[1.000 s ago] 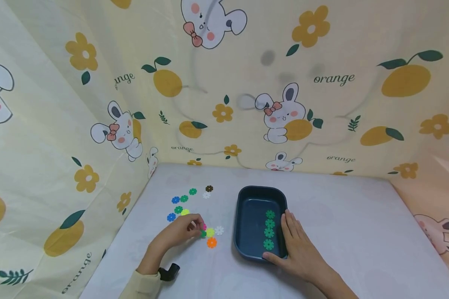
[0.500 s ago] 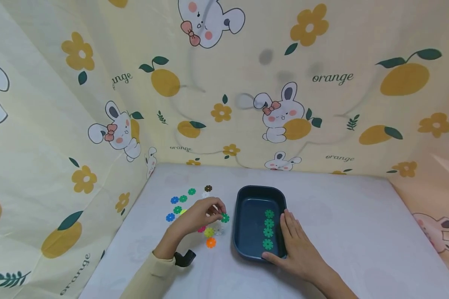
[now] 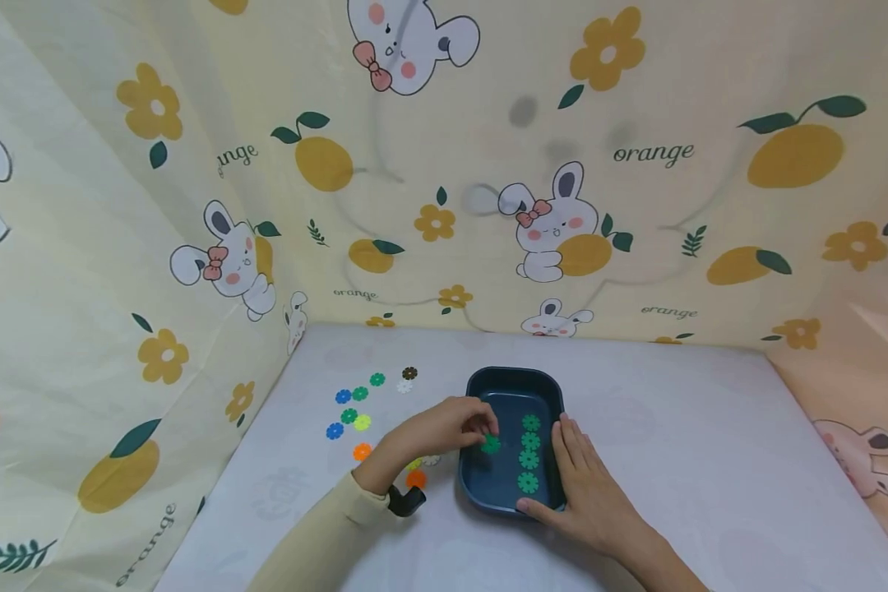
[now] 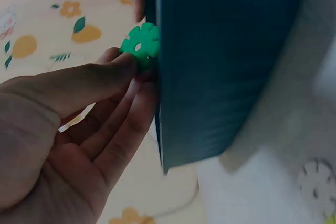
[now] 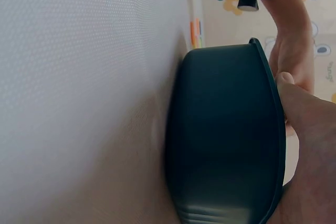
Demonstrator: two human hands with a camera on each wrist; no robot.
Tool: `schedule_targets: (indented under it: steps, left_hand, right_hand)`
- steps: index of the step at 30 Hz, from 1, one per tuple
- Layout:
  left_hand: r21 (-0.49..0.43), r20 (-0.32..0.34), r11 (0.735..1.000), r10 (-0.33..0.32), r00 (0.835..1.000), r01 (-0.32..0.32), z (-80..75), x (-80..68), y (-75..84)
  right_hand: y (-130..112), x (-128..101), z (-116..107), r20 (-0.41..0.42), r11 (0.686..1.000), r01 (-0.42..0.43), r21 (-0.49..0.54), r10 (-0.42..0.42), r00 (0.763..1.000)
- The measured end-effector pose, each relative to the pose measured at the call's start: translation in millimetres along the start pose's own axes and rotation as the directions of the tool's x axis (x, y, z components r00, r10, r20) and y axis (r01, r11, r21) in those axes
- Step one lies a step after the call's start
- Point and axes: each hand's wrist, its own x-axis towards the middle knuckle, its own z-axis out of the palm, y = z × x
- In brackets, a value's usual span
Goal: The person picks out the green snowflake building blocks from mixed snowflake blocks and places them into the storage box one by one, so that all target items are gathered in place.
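Observation:
My left hand [image 3: 455,423] reaches over the left rim of a dark blue tray [image 3: 484,485]. Thumb and fingers pinch a green snowflake-shaped plastic disc [image 3: 492,445], low inside the tray in the head view. In the left wrist view the notched green disc [image 4: 142,44] shows at the fingertips, beside the tray wall [image 4: 226,66]. A column of several matching green discs [image 3: 529,459] lies along the tray's right side. My right hand [image 3: 595,506] rests on the tray's right rim with straight fingers, its thumb over the near rim.
Left of the tray lie loose discs: blue [image 3: 335,431], green [image 3: 349,416], yellow [image 3: 363,422], brown [image 3: 410,373], white [image 3: 404,386] and orange [image 3: 416,479]. My left forearm partly covers some. A black wrist camera [image 3: 405,501] hangs under it. A patterned curtain [image 3: 414,271] surrounds the table.
My left hand has lifted a green disc from the loose pieces and carried it right, over the rim and into the tray. The right hand has stayed on the tray.

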Motion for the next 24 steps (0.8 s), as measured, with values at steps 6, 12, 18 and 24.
schedule_targets:
  steps: [6,12,18,24]
  left_hand:
    - [0.11,0.104,0.994,0.006,0.995,-0.017,14.2,22.2,1.0]
    - [0.161,0.185,0.987,-0.01,0.983,-0.021,26.3,31.9,3.1]
    - [0.236,0.234,0.97,0.003,0.972,-0.06,30.6,36.0,7.2]
    - [0.297,0.251,0.953,-0.017,0.968,-0.061,33.7,37.2,10.6]
  right_hand:
    - [0.9,0.5,0.8,0.005,1.0,0.0,-0.005,0.0,1.0]
    - [1.5,0.7,0.9,0.008,1.0,0.011,-0.019,-0.011,1.0]
    - [1.1,0.3,-0.9,0.001,0.999,0.02,-0.027,-0.02,1.0]
    - [0.4,-1.1,-1.0,-0.002,1.0,0.023,-0.018,-0.023,1.0]
